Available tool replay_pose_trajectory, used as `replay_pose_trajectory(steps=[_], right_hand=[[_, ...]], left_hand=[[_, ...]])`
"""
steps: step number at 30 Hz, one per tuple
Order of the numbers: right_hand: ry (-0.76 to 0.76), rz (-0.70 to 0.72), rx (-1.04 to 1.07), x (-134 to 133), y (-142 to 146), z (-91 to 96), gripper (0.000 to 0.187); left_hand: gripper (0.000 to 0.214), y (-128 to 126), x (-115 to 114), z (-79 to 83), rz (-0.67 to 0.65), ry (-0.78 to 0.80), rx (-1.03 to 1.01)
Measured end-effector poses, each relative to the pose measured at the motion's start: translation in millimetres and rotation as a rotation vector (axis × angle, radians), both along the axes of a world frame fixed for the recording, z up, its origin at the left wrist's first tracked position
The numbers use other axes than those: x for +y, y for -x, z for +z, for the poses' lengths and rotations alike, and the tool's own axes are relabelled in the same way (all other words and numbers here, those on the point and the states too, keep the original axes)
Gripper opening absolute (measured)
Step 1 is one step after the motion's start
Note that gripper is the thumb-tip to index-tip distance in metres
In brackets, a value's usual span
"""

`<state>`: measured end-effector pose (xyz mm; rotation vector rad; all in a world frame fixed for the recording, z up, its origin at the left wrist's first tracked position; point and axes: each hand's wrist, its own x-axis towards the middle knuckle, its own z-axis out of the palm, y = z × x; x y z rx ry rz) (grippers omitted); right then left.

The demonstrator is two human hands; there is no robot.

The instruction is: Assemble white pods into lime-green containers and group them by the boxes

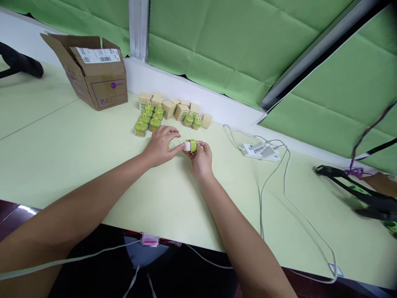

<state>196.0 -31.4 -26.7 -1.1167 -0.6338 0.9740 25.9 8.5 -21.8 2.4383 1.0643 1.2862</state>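
Over the middle of the table, my two hands are close together. My left hand [161, 145] curls its thumb and fingers around a small clear jar [174, 143]. Between the fingertips of my right hand [202, 159] is a green lid [193, 145] with a white inner part [187, 146] facing the jar. The lid and jar are apart or just touching; I cannot tell which. Beyond my left hand stand several clear jars with green lids and loops [155, 123] in two rows. Two more green-lidded jars [192, 121] stand farther right.
Several small cardboard boxes [169, 108] line the back near the wall. A large open carton [108, 89] stands at the back left. On the right lie a white power strip [260, 151], its cables [284, 182] and a black stand-like object [356, 190].
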Motion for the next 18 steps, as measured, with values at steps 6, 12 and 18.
replay_pose_trajectory(steps=[6,12,18], right_hand=[[-0.099,0.059,-0.089,-10,10,-0.1,0.025],[-0.046,0.052,-0.101,-11,12,3.1,0.03],[-0.086,0.205,-0.134,-17,14,6.7,0.065]], left_hand=[[0.033,-4,-5,0.0,-0.124,0.045,-0.055],[0.03,-4,-8,0.6,-0.166,-0.005,-0.101],[0.031,0,-5,2.9,-0.142,-0.141,-0.013]])
